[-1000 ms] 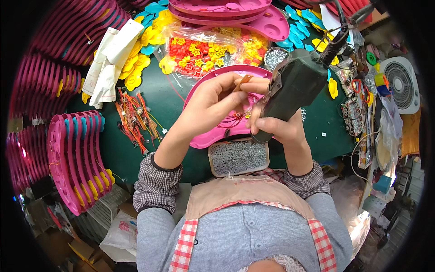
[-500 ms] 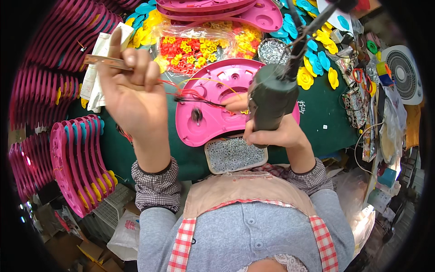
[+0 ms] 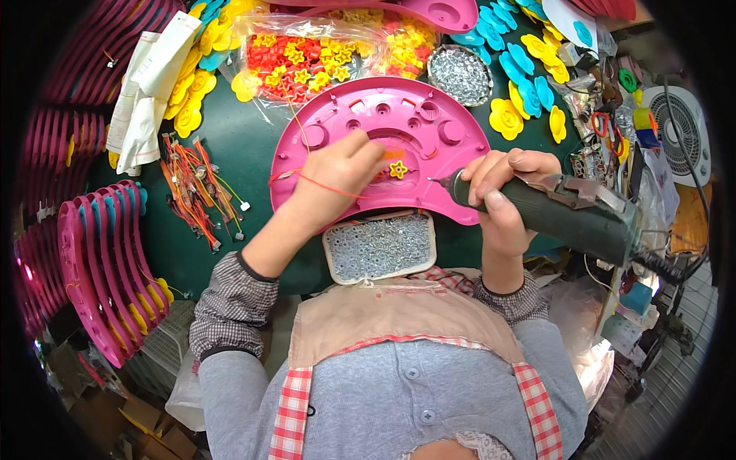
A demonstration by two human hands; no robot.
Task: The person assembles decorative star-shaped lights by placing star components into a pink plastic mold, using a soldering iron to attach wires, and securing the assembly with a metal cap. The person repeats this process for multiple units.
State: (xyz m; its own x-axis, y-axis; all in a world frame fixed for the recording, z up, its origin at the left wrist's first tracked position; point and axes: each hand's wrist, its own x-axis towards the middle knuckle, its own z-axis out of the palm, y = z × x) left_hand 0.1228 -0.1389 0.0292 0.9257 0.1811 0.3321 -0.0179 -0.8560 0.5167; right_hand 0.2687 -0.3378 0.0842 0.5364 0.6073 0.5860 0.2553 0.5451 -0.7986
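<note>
Nearest the body, low in the centre of the frame, a shallow tray of small silver screws (image 3: 381, 247) sits at the edge of the green counter (image 3: 238, 153). Just beyond it lies the pink half-round plastic panel (image 3: 383, 130), flat side toward the person, curved side away.

The left hand (image 3: 337, 172) rests on the panel at centre frame, its fingers pinched together on what looks like a small orange part beside a yellow flower-shaped piece (image 3: 398, 169); the exact grip is hard to make out. A thin red wire (image 3: 322, 182) crosses under that hand.

The right hand (image 3: 502, 192) is clamped around a dark green electric screwdriver (image 3: 560, 215). Its long axis runs from lower right up toward centre left, and the tip sits on the panel just right of the yellow flower. So the flower lies left of the driver tip and right of the left fingers, between the 2 hands, with the left hand nearer.

Farther out, a round dish of screws (image 3: 460, 74) and a clear bag of red and yellow flower parts (image 3: 299, 57) lie at the top. Bundled wires (image 3: 195, 188) lie to the left, stacked pink panels (image 3: 92, 261) at the far left.
</note>
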